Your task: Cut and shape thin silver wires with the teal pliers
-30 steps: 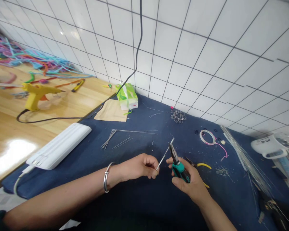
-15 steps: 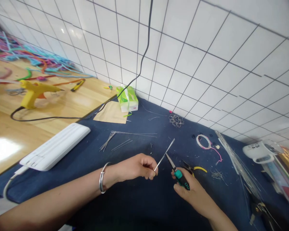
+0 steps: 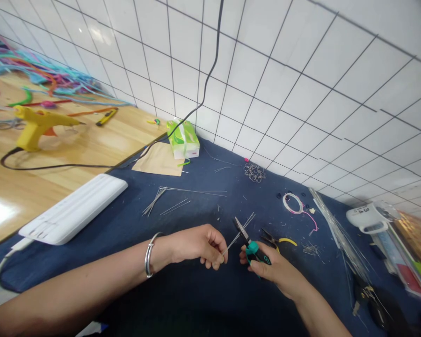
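Observation:
Thin metal wires (image 3: 250, 220) are pinched between the thumb and fingers of my left hand (image 3: 205, 245) and point up to the right. My right hand (image 3: 272, 267) is wrapped round teal-and-black pliers (image 3: 253, 250). The pliers' jaws lie over the wires, a short way beyond my left fingertips; whether they grip them I cannot tell. Loose wires (image 3: 154, 201) rest on the dark blue mat (image 3: 140, 224) to the left. A coiled wire flower shape (image 3: 255, 172) sits near the wall.
Yellow-handled pliers (image 3: 286, 241), wire scraps (image 3: 312, 250), a ring of cord (image 3: 293, 203), a wire bundle (image 3: 340, 234) and a white mug (image 3: 368, 217) are on the right. On the left are a white power bank (image 3: 73, 208), glue gun (image 3: 38, 126) and tissue pack (image 3: 184, 139).
The pliers have moved left and turned, with their jaws now across the wires. The wires sit slightly lower and show separate tips. The whole view has shifted a little.

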`<state>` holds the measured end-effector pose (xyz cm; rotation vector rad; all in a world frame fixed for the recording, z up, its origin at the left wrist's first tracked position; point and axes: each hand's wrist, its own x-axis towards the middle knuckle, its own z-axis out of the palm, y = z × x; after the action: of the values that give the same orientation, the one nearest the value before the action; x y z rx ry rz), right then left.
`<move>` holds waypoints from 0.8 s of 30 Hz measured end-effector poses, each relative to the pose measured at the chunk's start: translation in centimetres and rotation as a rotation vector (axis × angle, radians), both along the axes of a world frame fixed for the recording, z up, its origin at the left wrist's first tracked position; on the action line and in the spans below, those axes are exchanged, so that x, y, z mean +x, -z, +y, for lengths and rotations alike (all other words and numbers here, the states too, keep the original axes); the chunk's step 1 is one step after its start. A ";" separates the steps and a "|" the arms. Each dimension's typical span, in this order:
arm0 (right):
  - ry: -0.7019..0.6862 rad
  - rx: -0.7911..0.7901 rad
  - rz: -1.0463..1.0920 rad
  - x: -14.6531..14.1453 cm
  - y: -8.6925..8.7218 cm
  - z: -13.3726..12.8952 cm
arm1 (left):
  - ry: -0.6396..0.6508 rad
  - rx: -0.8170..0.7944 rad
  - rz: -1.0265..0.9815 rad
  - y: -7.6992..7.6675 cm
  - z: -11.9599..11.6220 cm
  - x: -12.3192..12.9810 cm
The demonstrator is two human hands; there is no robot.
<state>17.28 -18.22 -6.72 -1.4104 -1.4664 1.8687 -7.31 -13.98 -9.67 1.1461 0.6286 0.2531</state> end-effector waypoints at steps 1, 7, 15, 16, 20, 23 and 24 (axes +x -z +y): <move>-0.004 0.008 -0.011 0.0 0.0 0.0 | 0.003 -0.007 -0.005 0.1 0.0 0.0; -0.083 0.094 -0.080 -0.1 -0.4 0.3 | 0.005 -0.046 -0.038 0.3 0.2 0.0; -0.128 0.066 -0.094 0.2 -0.1 0.5 | 0.031 -0.057 -0.025 0.8 0.2 0.0; -0.123 0.057 -0.087 0.3 0.0 0.5 | 0.035 -0.058 -0.024 0.9 0.2 0.0; -0.125 0.033 -0.068 0.3 0.0 0.5 | 0.037 -0.064 -0.023 0.9 0.2 0.1; -0.134 0.036 -0.073 0.2 0.0 0.5 | 0.037 -0.066 -0.022 1.0 0.2 0.1; -0.138 0.038 -0.075 0.1 0.1 0.5 | 0.038 -0.067 -0.022 1.0 0.2 0.1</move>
<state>17.42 -17.68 -6.80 -1.4082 -1.6652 1.8756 -7.20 -13.75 -10.67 1.0888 0.5913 0.2110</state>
